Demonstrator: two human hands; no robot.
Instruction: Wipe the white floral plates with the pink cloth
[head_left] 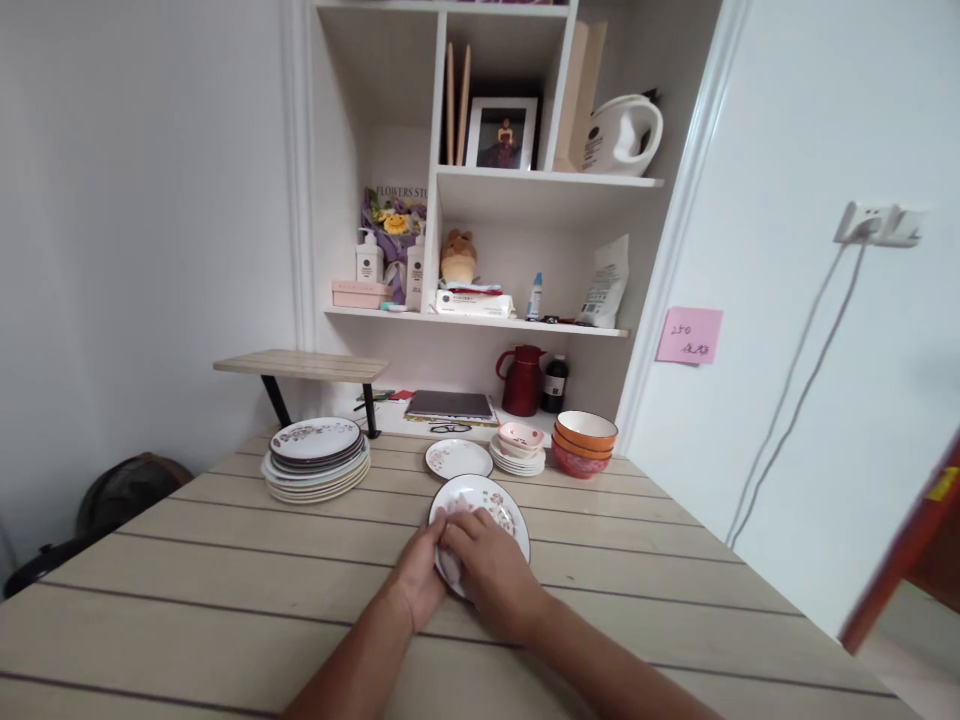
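A white plate (504, 510) with a brown rim and a brownish floral print is tilted up in front of me, above the table. My left hand (421, 572) closes round its left edge. Across the plate's face lies my right hand (491, 565), fingers curled and their tips close to my left fingers. Whatever may be under those fingers is hidden; pinkish patches beside them could be a reflection or a cloth. Just behind, a similar flowered plate (457, 459) lies flat on the table.
On the wooden table (300, 580) stand a stack of plates (319, 465) at left, small dishes (520, 455) and nested bowls (583, 445) at right. Behind are a small raised stand (304, 364), a laptop (450, 404), a red jug (523, 382) and a dark bottle (554, 385).
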